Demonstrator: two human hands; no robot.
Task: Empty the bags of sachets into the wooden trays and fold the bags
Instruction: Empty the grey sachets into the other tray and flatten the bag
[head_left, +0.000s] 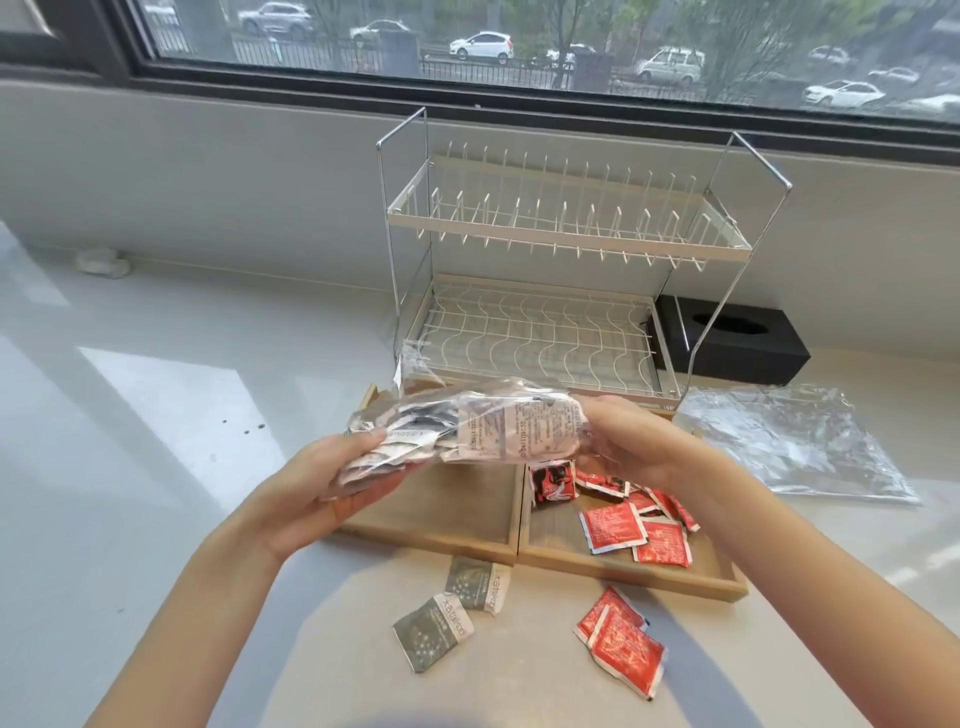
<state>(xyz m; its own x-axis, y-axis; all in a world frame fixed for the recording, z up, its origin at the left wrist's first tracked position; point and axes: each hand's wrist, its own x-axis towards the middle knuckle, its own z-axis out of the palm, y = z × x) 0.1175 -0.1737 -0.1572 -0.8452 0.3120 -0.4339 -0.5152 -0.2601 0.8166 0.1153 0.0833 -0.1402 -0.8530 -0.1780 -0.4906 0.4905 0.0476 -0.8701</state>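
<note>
Above the left-hand shallow wooden tray, a clear plastic bag packed with grey-and-white sachets is held level between both hands. The left hand, at 9 o'clock of the bag, cups its near end from beneath, thumb pressed on top and fingers curled under. The right hand, at 3 o'clock, closes round the far end, fingers wrapped over the plastic. The bag's loose, crumpled end rises at 11 o'clock; whether it is open cannot be told.

Progress, as judged: the right-hand wooden tray already holds a scatter of red square sachets, and a flattened clear plastic bag lies on the pale countertop at 3 o'clock, empty but apparently unfolded. The left tray appears bare. Strays remain outside the trays: two grey-green sachets and two red sachets lie on the counter at 6 o'clock.

Remaining: tipping the held bag into the left tray, gathering the strays, folding both bags. A white wire dish rack and a black tissue box stand behind, at 12 to 1 o'clock.
</note>
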